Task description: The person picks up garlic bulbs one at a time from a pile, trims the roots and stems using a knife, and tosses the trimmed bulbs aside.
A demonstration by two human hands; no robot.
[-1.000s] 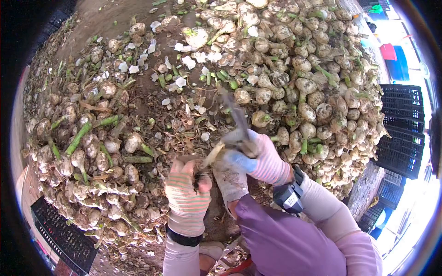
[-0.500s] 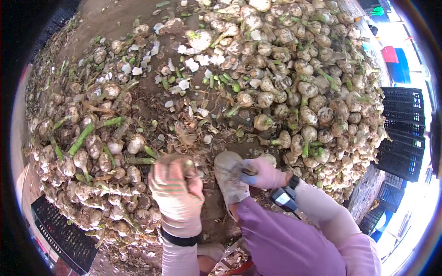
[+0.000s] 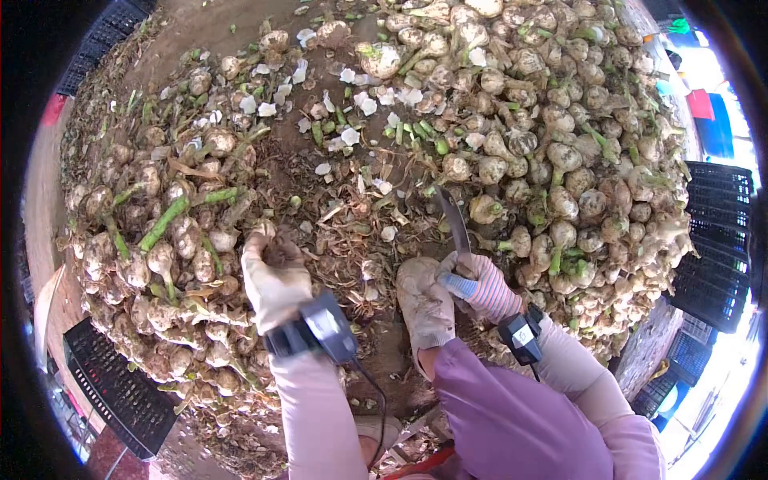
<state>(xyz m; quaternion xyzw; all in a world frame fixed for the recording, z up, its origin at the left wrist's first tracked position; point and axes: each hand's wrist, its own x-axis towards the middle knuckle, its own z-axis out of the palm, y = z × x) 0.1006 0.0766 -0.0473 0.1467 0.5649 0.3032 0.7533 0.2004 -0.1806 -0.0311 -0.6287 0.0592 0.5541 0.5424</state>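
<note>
My right hand [image 3: 484,286], in a striped glove, is closed around a knife [image 3: 457,224] just beside my shoe [image 3: 424,300]. The dark, curved blade points up and away from me. My left hand [image 3: 276,268], in a soiled pale glove, is at the inner edge of the left pile of garlic bulbs [image 3: 186,236]. Its fingers are curled, and what they hold, if anything, is hidden. Thick green stalks [image 3: 166,224] lie among these dirty bulbs. A larger heap of garlic bulbs [image 3: 564,156] spreads on the right.
Dry skins and cut stalk pieces litter the ground [image 3: 352,208] between the piles. Black crates [image 3: 710,240] stand at the right, and another black crate [image 3: 120,388] is at the lower left. A blue container [image 3: 714,128] is at the far right. A cable [image 3: 382,408] hangs from my left wrist device.
My left hand has moved left and forward from near my shoe to the left pile. My right hand keeps the knife, whose blade now points forward. The view has shifted slightly.
</note>
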